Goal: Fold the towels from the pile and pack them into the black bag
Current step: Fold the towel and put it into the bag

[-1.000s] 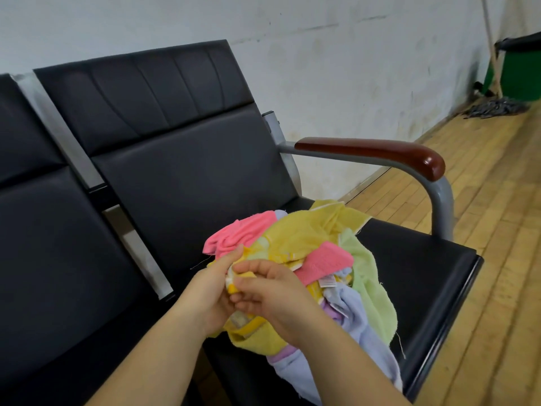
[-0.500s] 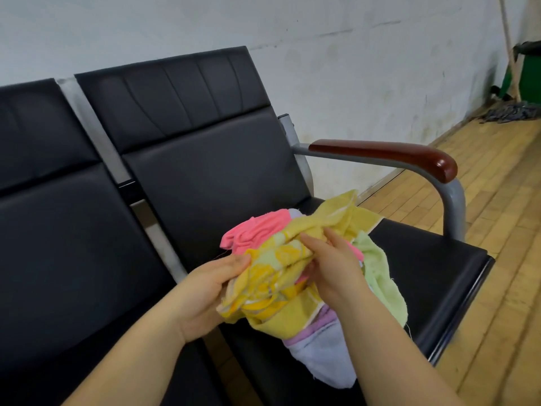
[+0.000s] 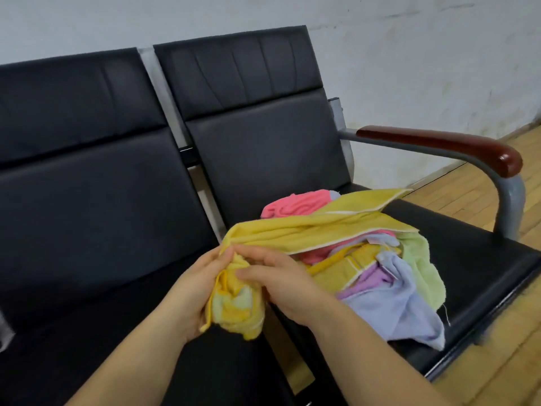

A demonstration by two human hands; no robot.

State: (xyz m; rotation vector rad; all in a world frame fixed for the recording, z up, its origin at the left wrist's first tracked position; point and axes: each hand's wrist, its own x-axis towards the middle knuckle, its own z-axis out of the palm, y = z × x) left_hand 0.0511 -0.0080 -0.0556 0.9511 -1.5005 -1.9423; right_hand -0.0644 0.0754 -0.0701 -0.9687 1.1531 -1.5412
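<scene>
Change: half a second ago our right hand (image 3: 281, 284) was up on the pile (image 3: 366, 259) and the yellow towel (image 3: 307, 232) lay bunched; now both hands meet at its near end and the cloth stretches as a long band back across the heap.
Meaning: we judge that we are hunting for a corner or hem to shake this first towel open; nothing is folded yet.
Left hand: our left hand (image 3: 199, 291) cups the bunched end from below and the side, with its thumb pressing on top of the cloth.
Right hand: fingers curl down onto the same bunch, pinching cloth against the left hand.
Towel position: one end in our hands in front of the seat (image 3: 468, 259), the rest draped over the pile on the right-hand chair.
Count of towels: one yellow in hand; under it we see pink (image 3: 295, 205), light green (image 3: 421, 265), lavender-blue (image 3: 404, 312), purple (image 3: 369, 281) and a second yellow patterned piece (image 3: 348, 265); at least six, more may be buried.
Count of chairs: two joined black seats, one wooden armrest (image 3: 439, 145).
Black bag: none in view, so packing waits.
</scene>
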